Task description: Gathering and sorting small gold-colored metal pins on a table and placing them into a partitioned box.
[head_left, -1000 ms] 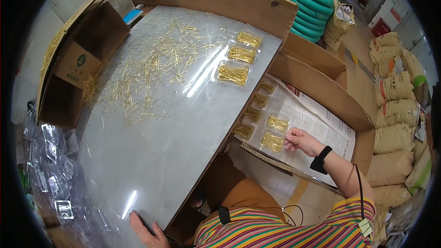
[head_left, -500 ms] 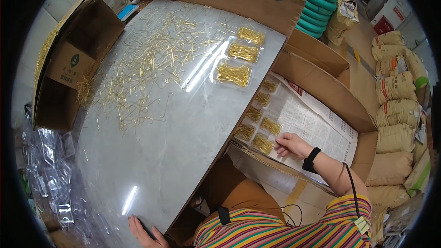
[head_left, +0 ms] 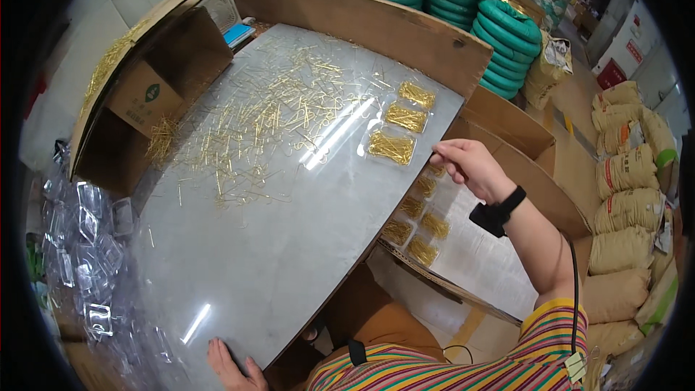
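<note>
My right hand [head_left: 474,168] hovers by the right edge of the grey table [head_left: 282,246], its fingers curled and thumb and forefinger together, with nothing visible in them. Closest to it on the table is a clear plastic tray of gold wire hooks [head_left: 392,147]; two similar trays, a middle one [head_left: 405,117] and a far one [head_left: 417,94], line up behind it. Below the hand, several filled trays [head_left: 436,225] rest on newspaper in a cardboard box, some partly hidden by the table edge. At the near table edge my left hand [head_left: 235,371] lies flat, fingers apart, holding nothing.
Loose gold hooks [head_left: 268,112] are strewn over the far half of the table. A cardboard box [head_left: 137,101] stands at the left, above a heap of empty clear trays [head_left: 90,246]. Cardboard walls [head_left: 376,18] border the far side. Green coils [head_left: 507,47] and stacked sacks [head_left: 626,210] stand beyond.
My right hand has left the near tray in the cardboard box and risen up and away to the table's right edge. My left hand stays on the table. The view has shifted slightly.
</note>
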`<move>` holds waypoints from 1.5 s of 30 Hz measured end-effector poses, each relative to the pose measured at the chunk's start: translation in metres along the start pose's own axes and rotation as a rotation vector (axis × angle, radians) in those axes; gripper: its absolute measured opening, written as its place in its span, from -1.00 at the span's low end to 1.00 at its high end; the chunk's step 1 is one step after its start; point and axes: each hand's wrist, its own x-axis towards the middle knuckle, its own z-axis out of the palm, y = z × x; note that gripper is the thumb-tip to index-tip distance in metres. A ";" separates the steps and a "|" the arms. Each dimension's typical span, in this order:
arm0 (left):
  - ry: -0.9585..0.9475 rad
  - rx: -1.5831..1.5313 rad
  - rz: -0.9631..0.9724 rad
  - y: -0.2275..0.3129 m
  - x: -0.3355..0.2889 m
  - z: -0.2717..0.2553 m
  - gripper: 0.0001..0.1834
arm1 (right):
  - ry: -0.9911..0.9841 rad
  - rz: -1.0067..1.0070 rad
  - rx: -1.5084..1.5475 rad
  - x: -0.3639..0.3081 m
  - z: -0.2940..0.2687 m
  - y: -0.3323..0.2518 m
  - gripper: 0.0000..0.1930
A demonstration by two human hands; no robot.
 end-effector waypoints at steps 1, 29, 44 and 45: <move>0.005 -0.001 -0.004 0.000 -0.001 0.000 -0.48 | -0.006 0.022 -0.008 0.008 0.004 -0.007 -0.76; -0.007 0.028 0.028 0.000 -0.002 0.000 -0.48 | -0.093 0.122 0.133 -0.061 -0.088 0.109 -0.86; 0.005 0.047 0.034 0.001 -0.001 0.001 -0.51 | -0.068 0.205 0.243 -0.002 -0.128 0.197 -0.89; 0.004 0.049 0.031 0.002 -0.001 0.001 -0.52 | -0.086 0.208 0.267 -0.002 -0.130 0.198 -0.89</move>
